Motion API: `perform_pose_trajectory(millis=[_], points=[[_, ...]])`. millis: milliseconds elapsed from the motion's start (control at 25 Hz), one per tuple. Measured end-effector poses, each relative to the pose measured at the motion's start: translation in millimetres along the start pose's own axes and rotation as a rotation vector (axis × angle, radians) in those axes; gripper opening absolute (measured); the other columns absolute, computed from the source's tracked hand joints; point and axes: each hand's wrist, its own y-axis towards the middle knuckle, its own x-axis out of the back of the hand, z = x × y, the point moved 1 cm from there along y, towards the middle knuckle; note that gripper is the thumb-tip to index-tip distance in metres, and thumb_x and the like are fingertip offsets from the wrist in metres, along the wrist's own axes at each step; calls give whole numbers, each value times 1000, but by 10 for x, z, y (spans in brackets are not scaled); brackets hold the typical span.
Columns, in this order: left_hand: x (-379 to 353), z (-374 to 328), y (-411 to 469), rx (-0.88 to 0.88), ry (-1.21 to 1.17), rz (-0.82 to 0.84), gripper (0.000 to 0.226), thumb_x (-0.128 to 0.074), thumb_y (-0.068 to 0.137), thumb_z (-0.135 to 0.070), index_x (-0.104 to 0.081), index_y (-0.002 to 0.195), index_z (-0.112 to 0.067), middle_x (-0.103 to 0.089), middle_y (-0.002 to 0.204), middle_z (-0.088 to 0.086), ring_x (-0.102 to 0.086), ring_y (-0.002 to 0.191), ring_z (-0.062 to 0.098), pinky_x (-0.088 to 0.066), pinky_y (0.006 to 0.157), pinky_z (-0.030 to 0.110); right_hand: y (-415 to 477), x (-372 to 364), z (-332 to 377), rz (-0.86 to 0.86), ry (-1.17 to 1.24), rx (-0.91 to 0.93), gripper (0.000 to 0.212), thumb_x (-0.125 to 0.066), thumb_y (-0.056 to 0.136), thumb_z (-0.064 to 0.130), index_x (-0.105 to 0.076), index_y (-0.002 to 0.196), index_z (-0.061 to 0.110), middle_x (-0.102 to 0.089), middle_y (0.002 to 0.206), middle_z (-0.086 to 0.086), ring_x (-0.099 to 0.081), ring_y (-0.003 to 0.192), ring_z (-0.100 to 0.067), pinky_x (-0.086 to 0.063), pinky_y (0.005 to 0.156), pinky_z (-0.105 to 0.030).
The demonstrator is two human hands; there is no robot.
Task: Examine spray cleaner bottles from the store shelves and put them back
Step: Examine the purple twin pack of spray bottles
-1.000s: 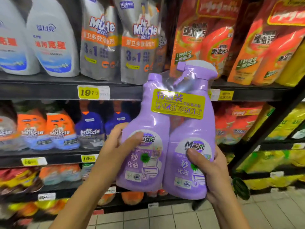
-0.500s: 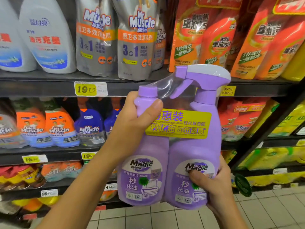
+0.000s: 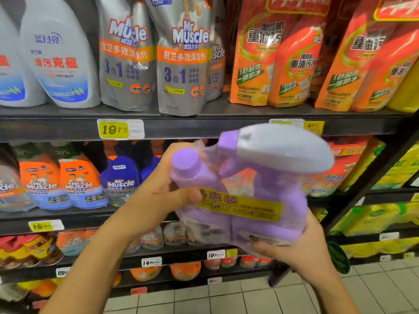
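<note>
newly tilted forward below the 19.70 price tag (image 3: 120,129), the spray cleaner twin-pack (image 3: 249,200), clutched by left hand (image 3: 158,200) and right hand (image 3: 301,252), could slip in its slick wrap (image 3: 210,152).

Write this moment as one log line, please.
purple twin-pack: tilted, in both hands | left hand: grips its upper part | right hand: holds its base

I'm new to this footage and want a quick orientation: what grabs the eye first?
A purple twin pack of spray cleaner fills the middle, tipped toward the camera, with a yellow banner across it; the left hand grips it near the capped neck and the right hand holds its base. Behind, grey Mr Muscle pouches and orange refill packs crowd the top shelf, above a yellow price tag.
</note>
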Motion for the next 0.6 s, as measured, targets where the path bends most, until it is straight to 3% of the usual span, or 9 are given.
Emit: perform_pose_trajectory(millis=[120, 280, 520, 600], points=[[68, 75, -43, 29, 33, -31, 55, -67, 63, -21, -51, 112, -39, -65, 99, -25, -62, 92, -6, -51, 73, 12, 80, -6, -36, 32, -65, 23, 78, -91, 40, 31, -63, 112, 43, -71, 109, 13, -67, 95, 0, -52, 74, -13], [65, 133, -61, 60, 121, -27, 52, -67, 68, -1, -50, 109, -30, -59, 94, -28, -59, 89, -7, -50, 73, 11, 111, -25, -120, 28, -70, 1, 72, -90, 40, 31, -63, 105, 48, -71, 107, 15, -67, 94, 0, -52, 72, -13], [51, 192, -36, 80, 57, -44, 51, -64, 74, -3, -53, 111, -36, -63, 99, -24, -60, 94, -4, -52, 76, 14, 124, -42, -185, 60, -46, -25, 78, -91, 39, 29, -64, 111, 37, -71, 108, 12, -66, 92, 1, -51, 71, -12], [28, 184, 27, 77, 49, -62, 51, -72, 75, -9, -56, 114, -38, -66, 102, -24, -62, 93, -5, -51, 74, 12, 136, -42, -160, 72, -48, -32, 74, -89, 38, 32, -65, 108, 32, -72, 103, 15, -66, 87, 5, -50, 67, -11]])
